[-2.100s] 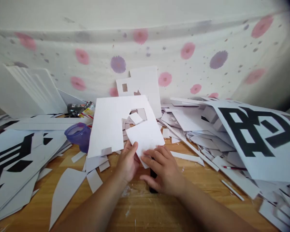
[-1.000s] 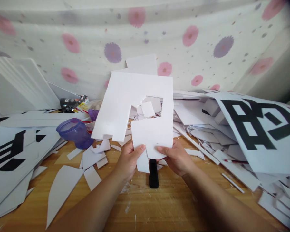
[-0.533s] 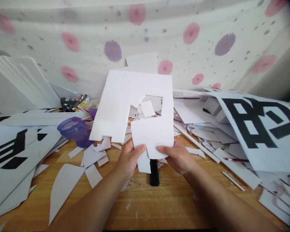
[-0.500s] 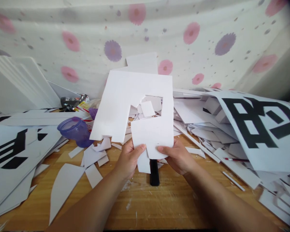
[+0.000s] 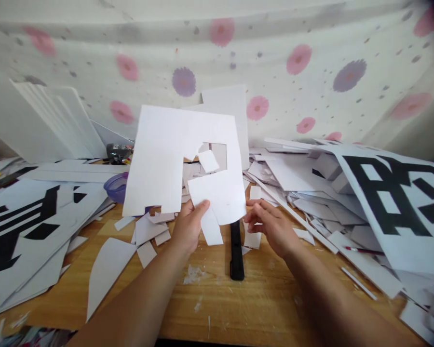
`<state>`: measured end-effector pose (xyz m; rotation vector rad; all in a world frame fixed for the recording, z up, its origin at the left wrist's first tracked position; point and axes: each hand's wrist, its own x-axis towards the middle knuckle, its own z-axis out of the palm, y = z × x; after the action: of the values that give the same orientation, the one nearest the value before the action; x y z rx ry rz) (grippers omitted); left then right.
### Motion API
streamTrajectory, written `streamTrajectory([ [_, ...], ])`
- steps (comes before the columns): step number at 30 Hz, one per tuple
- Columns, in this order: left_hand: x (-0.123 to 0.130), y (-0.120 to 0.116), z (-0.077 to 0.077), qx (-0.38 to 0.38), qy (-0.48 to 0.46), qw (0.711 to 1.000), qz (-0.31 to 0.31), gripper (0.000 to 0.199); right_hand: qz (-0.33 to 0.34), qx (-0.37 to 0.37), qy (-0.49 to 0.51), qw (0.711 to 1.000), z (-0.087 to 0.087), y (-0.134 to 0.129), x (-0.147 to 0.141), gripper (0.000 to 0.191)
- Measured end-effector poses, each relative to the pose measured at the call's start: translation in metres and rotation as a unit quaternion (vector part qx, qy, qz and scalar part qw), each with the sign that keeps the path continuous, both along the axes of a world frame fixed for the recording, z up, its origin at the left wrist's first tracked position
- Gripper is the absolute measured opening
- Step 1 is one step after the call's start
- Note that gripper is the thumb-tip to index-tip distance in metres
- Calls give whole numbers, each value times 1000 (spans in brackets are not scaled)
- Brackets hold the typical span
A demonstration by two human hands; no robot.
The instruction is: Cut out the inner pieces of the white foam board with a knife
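The left hand (image 5: 188, 226) holds the white cut-out board (image 5: 166, 159) by its lower tab, thumb in front and the other fingers behind, and the board stands raised above the middle of the wooden tabletop (image 5: 217, 299), tilted a little to the left. Half a second ago both hands pinched the lower edge of this board; now the right hand (image 5: 271, 226) has let go, and it hovers just beside the right edge of the board with its fingers loosely curled and nothing in them. The board has also shifted to the left in the view. So the piece now hangs from one hand only, and I judge that the person is finishing the look at it, with the right hand free for another thing. Under the board a black knife handle (image 5: 236, 255) lies on the table, near the freed hand. Small white offcuts (image 5: 148, 236) are scattered toward the left edge, a purple cup (image 5: 116, 188) stands partly hidden behind the board, and a printed sheet with black strokes (image 5: 394, 197) covers the pile at the right side. More printed sheets lie at the left edge, and a flowered cloth (image 5: 292, 62) hangs behind the table.
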<state>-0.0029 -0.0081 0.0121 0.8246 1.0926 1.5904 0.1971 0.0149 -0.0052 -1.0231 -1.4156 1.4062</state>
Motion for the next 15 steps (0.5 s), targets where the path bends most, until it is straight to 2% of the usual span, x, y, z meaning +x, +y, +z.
streamTrajectory([
  [1,-3,2,0,7,4,1000,12,40,0,61,-89,994,-2,1,0,25],
  [2,-6,4,0,12,8,1000,19,40,17,133,-182,974,-5,1,-1,22],
  [3,-9,6,1,16,12,1000,22,41,42,202,-262,943,-7,-1,-3,26],
  [5,-13,7,1,22,16,1000,16,41,86,290,-353,885,-10,-5,-7,39],
  [8,-13,5,3,22,21,999,-13,41,105,343,-421,833,-12,-11,-12,48],
  [11,-11,1,5,15,27,999,-38,41,108,388,-481,779,-11,-11,-12,39],
  [15,-10,-1,8,9,24,999,-48,43,118,412,-506,748,-8,-7,-8,27],
])
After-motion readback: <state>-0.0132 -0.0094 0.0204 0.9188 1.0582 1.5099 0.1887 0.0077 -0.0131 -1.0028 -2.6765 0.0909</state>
